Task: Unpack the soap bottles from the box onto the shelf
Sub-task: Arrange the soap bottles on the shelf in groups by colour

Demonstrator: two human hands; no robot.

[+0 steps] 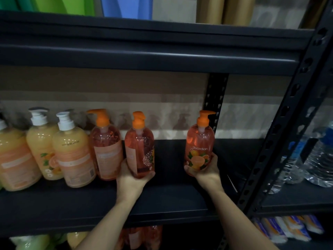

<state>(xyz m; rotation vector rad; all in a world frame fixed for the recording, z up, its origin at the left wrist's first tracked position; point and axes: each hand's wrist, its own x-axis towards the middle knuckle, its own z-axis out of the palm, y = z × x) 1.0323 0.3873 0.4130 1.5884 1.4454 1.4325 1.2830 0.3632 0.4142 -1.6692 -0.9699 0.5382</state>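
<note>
Soap bottles sitting on the shelf [162, 201]

Row of bottles [72, 150] standing left; two held bottles, one [139, 147] beside the row, the other [200, 143] further right.

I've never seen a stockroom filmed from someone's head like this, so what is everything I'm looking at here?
Orange-pump soap bottles: three, clear orange; one stands on the shelf, one is in the left hand, one in the right hand.
White-pump soap bottles: at least three, creamy orange, at the left of the same shelf.
Shelf rack: one, black metal, filling the view.
Water bottles: a few, clear with blue caps, on the neighbouring shelf at right.
Rolls: green, blue and brown, on the top shelf.
More bottles: orange and green, on the shelf below.
Packets: blue, white and orange, lower right.
Hands: left hand and right hand, each gripping a bottle's base.
</note>
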